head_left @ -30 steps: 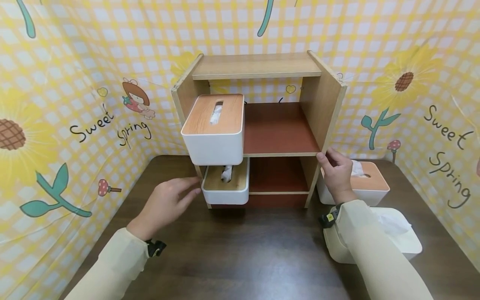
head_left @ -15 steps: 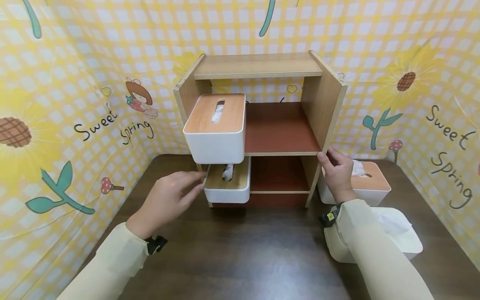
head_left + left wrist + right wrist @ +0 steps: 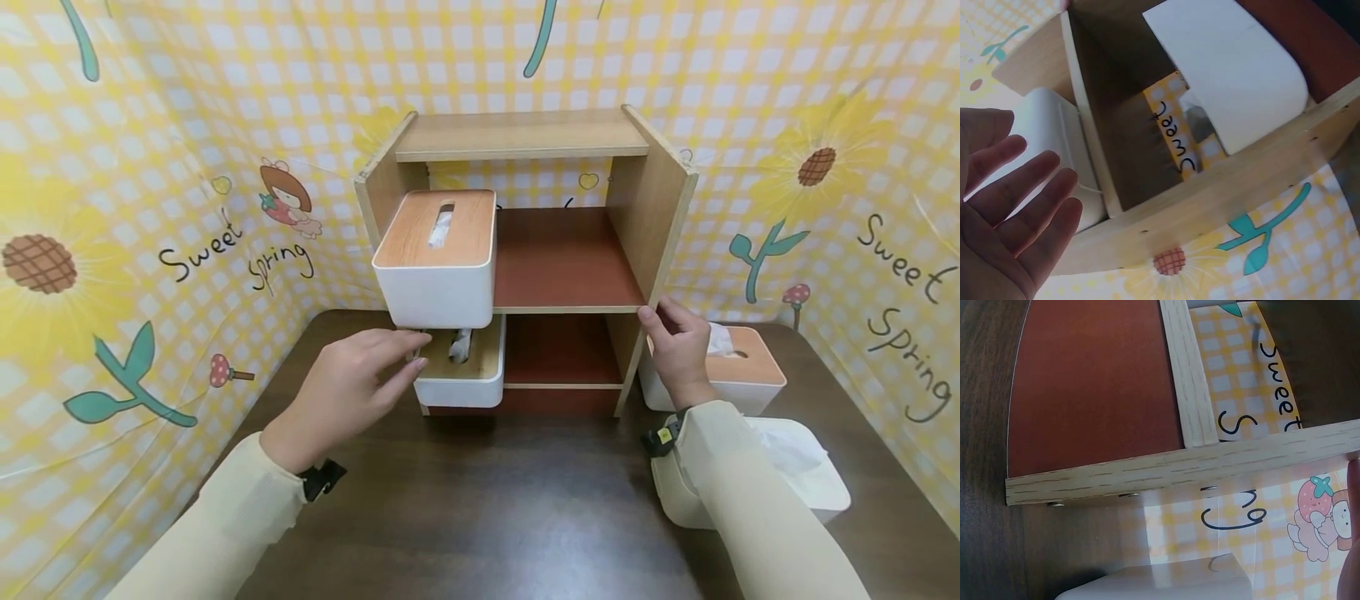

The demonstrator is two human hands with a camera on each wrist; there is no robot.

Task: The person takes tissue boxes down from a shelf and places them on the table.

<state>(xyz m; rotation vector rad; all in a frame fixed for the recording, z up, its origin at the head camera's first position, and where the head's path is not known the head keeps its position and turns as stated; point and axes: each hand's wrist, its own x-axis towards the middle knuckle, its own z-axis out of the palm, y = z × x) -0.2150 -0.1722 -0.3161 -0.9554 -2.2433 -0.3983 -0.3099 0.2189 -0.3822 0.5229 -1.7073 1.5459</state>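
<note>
A wooden shelf unit (image 3: 675,217) with dark red boards stands on the table. On its middle board, at the left, a white tissue box (image 3: 435,296) with a wood-look lid sticks out past the front edge. Below it protrudes a second tissue box (image 3: 461,393), tissue showing in its slot. My left hand (image 3: 352,379) reaches to that lower box's left side, fingertips overlapping its lid; the left wrist view shows the fingers (image 3: 1035,200) extended, nothing held. My right hand (image 3: 678,350) grips the front edge of the right side panel, thumb on the front.
Right of the unit, a white tissue box with a wood-look lid (image 3: 753,367) sits on the brown table (image 3: 480,508). Nearer stands another white tissue box (image 3: 678,496), partly hidden by my right sleeve. Yellow checked cloth (image 3: 510,50) surrounds the table.
My left hand has moved right and slightly up, from beside the lower tissue box to over its left edge. The right hand stays on the side panel.
</note>
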